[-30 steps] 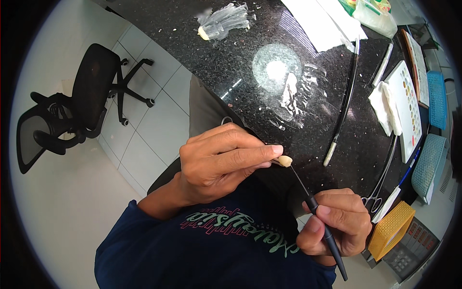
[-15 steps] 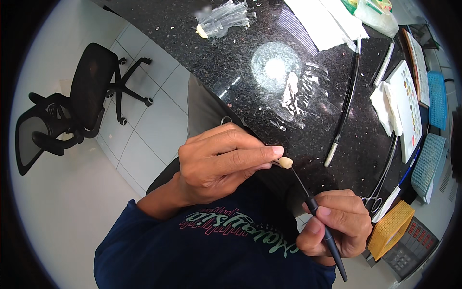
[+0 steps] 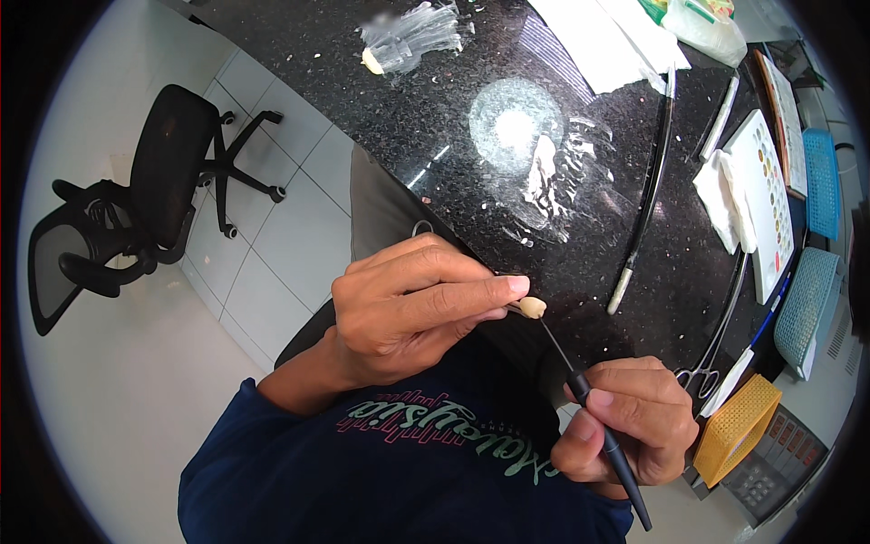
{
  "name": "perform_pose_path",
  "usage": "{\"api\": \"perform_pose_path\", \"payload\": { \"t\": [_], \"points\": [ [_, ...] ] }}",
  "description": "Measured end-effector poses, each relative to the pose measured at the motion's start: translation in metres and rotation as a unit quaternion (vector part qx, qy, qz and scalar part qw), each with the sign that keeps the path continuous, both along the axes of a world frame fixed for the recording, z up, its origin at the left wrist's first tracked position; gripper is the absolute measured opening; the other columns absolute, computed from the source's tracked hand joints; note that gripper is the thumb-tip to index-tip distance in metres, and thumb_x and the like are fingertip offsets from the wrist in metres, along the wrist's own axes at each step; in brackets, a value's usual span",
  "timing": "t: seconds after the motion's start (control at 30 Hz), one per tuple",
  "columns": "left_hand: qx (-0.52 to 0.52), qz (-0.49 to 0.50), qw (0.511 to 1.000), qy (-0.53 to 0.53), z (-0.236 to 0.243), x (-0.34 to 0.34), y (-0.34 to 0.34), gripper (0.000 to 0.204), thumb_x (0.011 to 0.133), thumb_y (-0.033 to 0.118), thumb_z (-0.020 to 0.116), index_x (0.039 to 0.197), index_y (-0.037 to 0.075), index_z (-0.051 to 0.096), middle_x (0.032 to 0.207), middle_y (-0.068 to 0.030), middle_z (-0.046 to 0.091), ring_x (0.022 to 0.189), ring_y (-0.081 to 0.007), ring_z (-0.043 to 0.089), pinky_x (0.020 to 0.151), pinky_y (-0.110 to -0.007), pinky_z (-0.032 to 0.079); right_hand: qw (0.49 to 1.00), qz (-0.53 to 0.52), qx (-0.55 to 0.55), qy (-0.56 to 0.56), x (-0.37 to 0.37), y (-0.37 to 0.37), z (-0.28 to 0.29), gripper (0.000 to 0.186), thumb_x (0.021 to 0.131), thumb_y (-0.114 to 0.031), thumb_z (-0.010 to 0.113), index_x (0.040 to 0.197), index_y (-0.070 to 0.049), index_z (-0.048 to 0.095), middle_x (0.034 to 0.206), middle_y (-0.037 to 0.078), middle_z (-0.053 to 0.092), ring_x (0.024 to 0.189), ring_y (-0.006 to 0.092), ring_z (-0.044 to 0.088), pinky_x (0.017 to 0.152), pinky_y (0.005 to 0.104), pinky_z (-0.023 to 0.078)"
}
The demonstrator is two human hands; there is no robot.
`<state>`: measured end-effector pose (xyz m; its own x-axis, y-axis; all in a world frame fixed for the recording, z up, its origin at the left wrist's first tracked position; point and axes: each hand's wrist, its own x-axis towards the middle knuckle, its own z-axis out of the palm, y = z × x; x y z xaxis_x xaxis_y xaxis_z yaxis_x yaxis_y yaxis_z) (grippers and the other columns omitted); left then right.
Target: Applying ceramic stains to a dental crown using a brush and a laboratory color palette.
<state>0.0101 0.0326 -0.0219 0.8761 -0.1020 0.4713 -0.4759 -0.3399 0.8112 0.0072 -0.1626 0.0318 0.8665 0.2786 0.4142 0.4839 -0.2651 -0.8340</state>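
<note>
A small ivory tooth crown (image 3: 533,308) sits at the tip of slim metal forceps, pinched in my left hand (image 3: 408,313). Most of the forceps is hidden by the fingers; a ring handle (image 3: 422,228) shows behind the knuckles. My right hand (image 3: 639,417) is closed pen-like round the black handle of a thin-tipped instrument (image 3: 625,480). Its fine metal tip reaches the lower right side of the crown, touching it or very nearly so. Both hands are just off the near edge of the black speckled worktop (image 3: 408,118).
White smears (image 3: 544,181) mark the worktop by a bright light spot. Rightward lie a black brush-like rod (image 3: 652,181), scissor-handled forceps (image 3: 698,381), a crumpled tissue (image 3: 722,199), a white palette (image 3: 766,208), blue baskets (image 3: 807,304) and a yellow basket (image 3: 736,431). An office chair (image 3: 177,136) stands left.
The instrument's tip and the crown have shifted very slightly left together with my hands. The view has moved a little; both grips are the same.
</note>
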Motion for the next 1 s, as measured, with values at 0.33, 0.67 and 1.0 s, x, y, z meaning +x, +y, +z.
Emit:
{"api": "perform_pose_path", "payload": {
  "t": [0.33,0.67,1.0],
  "points": [
    [-0.06,0.009,0.992,0.106,0.002,-0.009,0.0,0.025,0.068,-0.008,0.071,0.091,0.001,0.071,0.075,-0.01,0.067,0.061,-0.0153,0.061,0.053,-0.023,0.047,0.983,-0.178,0.036,0.005,0.012,-0.066,0.053,0.022,0.078,-0.007,0.067,0.092,0.003,0.054,0.068,0.011,0.057,0.058,0.0181,0.061,0.051,0.0291,0.052],
    [-0.164,0.034,0.941,0.293,0.014,-0.015,0.002,0.004,0.076,-0.004,0.067,0.08,-0.003,0.069,0.07,-0.0143,0.064,0.063,-0.0205,0.067,0.053,-0.025,0.057,0.982,-0.143,-0.06,0.106,0.14,-0.154,0.053,0.01,0.087,-0.004,0.056,0.092,0.004,0.056,0.085,0.01,0.06,0.077,0.0121,0.063,0.076,0.0223,0.051],
    [-0.013,0.063,0.947,0.315,0.019,-0.016,0.017,0.01,0.065,-0.004,0.073,0.068,0.003,0.068,0.058,-0.0074,0.062,0.051,-0.0158,0.064,0.049,-0.021,0.052,0.982,-0.056,-0.119,0.133,0.187,-0.146,0.034,0.01,0.085,-0.008,0.054,0.082,0.002,0.055,0.075,0.008,0.055,0.098,0.0239,0.064,0.072,0.0264,0.052]
  ]
}}
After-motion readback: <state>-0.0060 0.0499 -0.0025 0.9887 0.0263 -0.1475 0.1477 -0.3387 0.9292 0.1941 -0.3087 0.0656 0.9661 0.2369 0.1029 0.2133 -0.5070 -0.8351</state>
